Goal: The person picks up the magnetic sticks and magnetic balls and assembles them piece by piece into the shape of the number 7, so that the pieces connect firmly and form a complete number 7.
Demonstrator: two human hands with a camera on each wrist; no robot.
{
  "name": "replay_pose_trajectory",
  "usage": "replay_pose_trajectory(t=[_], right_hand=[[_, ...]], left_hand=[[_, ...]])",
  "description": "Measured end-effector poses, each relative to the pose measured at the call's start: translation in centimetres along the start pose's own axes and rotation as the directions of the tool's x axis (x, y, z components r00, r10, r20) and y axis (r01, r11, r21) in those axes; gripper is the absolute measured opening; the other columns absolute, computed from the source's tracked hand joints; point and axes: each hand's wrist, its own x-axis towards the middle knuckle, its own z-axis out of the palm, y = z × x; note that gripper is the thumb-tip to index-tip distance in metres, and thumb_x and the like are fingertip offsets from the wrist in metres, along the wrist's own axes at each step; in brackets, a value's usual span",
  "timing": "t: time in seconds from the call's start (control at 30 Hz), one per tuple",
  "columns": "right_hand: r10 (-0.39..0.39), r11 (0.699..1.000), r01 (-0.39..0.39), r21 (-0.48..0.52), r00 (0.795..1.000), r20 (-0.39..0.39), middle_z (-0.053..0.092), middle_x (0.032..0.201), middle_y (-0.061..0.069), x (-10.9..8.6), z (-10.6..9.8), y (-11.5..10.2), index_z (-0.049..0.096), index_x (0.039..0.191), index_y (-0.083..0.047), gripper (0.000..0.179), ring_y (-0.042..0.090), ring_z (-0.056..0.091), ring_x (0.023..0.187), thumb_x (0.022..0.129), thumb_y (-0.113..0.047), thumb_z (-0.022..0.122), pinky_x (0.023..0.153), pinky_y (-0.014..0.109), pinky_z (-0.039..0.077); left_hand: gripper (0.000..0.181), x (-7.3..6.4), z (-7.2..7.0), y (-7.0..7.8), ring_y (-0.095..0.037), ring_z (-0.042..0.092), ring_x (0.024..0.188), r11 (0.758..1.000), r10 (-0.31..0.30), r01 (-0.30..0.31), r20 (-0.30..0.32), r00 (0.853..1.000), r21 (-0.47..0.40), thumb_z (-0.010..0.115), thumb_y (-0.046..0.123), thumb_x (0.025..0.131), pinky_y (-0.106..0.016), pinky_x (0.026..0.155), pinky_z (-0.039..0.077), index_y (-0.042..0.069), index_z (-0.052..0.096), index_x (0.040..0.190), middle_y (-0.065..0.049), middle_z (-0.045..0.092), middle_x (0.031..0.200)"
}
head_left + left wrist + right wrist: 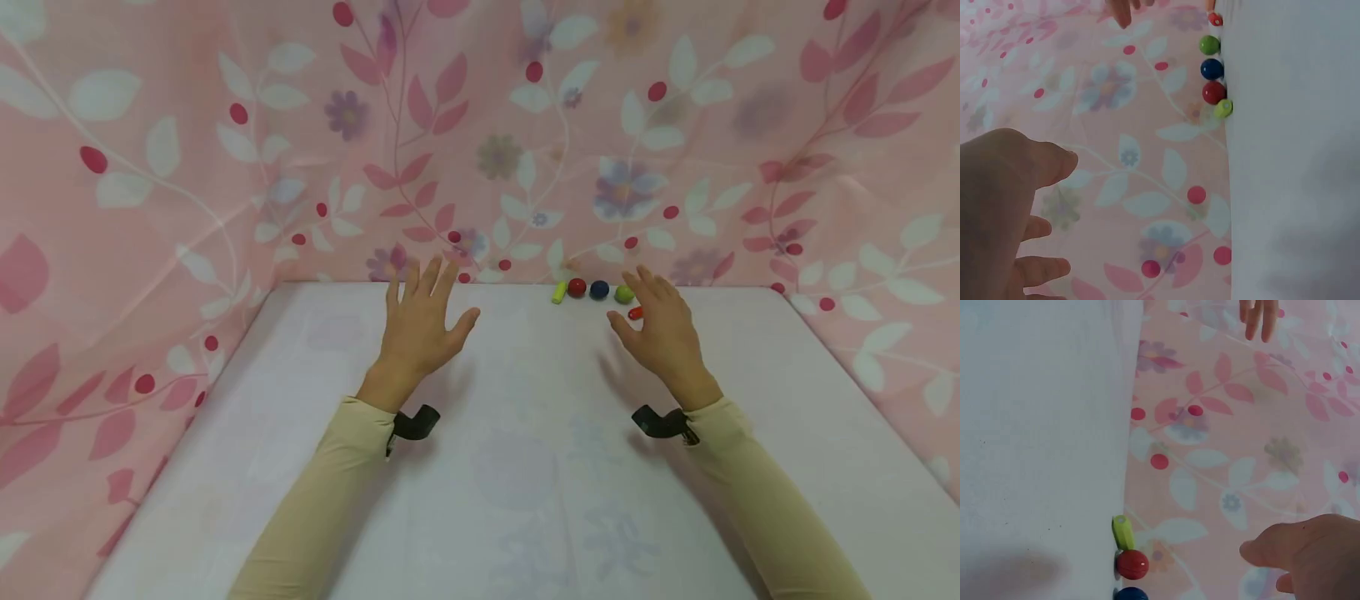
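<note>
Left hand [422,325], right hand [663,329] raised, apart, holding nothing. Yellow-green piece [559,292], red ball [577,287], blue ball [599,290], green ball [624,293] line far edge of bench [517,375], right of centre; red piece [636,314] nearer. Row probably keeps each distinct, reachable.

A yellow-green stick [559,292], red ball [577,287], blue ball [599,290], green ball [623,294] and orange-red piece [636,313] lie far back on the table [517,367].

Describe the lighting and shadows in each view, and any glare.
Head view: soft shadows on the white table beside the left sleeve and right sleeve; left wrist view: the left hand looks dim, with small highlights on the red ball; right wrist view: a blurry-edged shadow at lower left.
</note>
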Motion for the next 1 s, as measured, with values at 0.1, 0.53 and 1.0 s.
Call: replay_pose_trajectory(t=[0.1, 0.53, 1.0], right_hand=[[-0.015, 0.998, 0.017, 0.064, 0.999, -0.039, 0.041, 0.157, 0.026, 0.2, -0.4, 0.5, 0.05, 0.15, 0.003, 0.062, 0.051, 0.036, 0.143, 0.095, -0.013, 0.073, 0.114, 0.071, 0.026], [0.057, 0.992, -0.053, 0.113, 0.998, -0.032, 0.07, 0.098, 0.026, 2.1, -0.5, 2.4, 0.06, 0.144, -0.003, 0.049, 0.018, 0.03, 0.041, 0.095, -0.007, 0.069, 0.042, 0.032, 0.031], [0.154, 0.96, -0.183, 0.214, 0.978, 0.143, 0.056, 0.143, 0.027, 5.6, -0.1, 4.5, 0.058, 0.145, -0.002, 0.045, 0.049, 0.053, 0.128, 0.101, -0.008, 0.065, 0.1, 0.065, 0.047]], left_hand=[[0.075, 0.2, 0.7, 0.6, -0.044, 0.021, 0.153, 0.985, 0.025, -0.022, 0.018, 1.0, -0.169, 0.06, 0.045, 0.102, -0.063, 0.121, 0.015, 0.01, 0.035, 0.162, -0.016, 0.032, 0.165], [0.068, 3.0, 3.2, 4.6, -0.026, 0.033, 0.151, 0.914, 0.05, 0.021, 0.165, 0.985, -0.404, 0.062, 0.035, 0.103, -0.043, 0.122, 0.027, 0.01, 0.037, 0.161, -0.009, 0.038, 0.164], [0.069, 4.8, 5.3, 7.1, -0.026, 0.035, 0.149, 0.908, 0.041, 0.067, 0.246, 0.968, -0.413, 0.067, 0.028, 0.103, -0.043, 0.121, 0.03, 0.014, 0.035, 0.163, -0.007, 0.039, 0.163]])
